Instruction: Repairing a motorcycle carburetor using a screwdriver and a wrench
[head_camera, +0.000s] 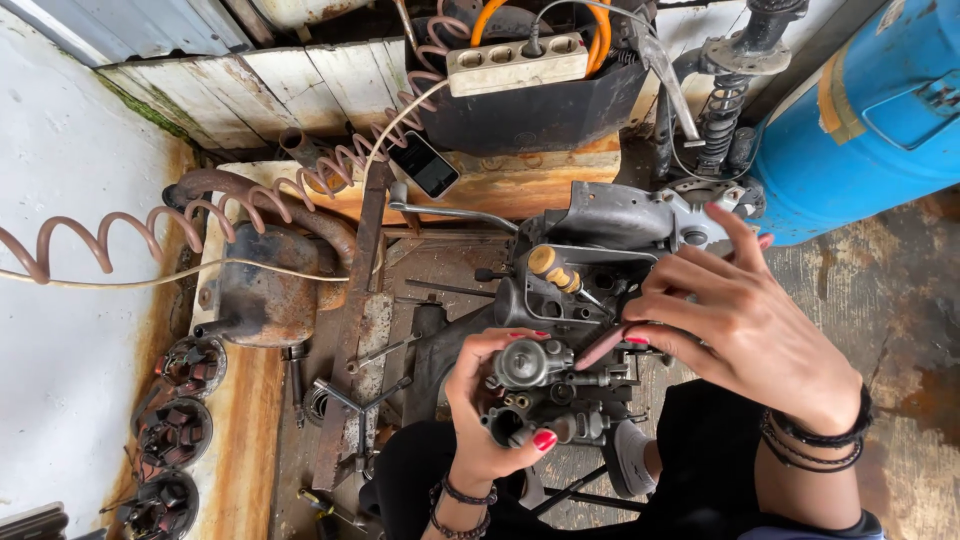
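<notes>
Below, the left hand (490, 410) grips a grey carburetor (540, 390) over the lap, fingers wrapped around its body. Just above, the right hand (745, 325) pinches a reddish tool (603, 347), its tip touching the carburetor beside the engine (600, 240).

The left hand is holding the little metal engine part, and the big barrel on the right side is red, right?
Not quite. The left hand does hold the metal part, but the barrel is blue, not red. The head view shows it.
</notes>
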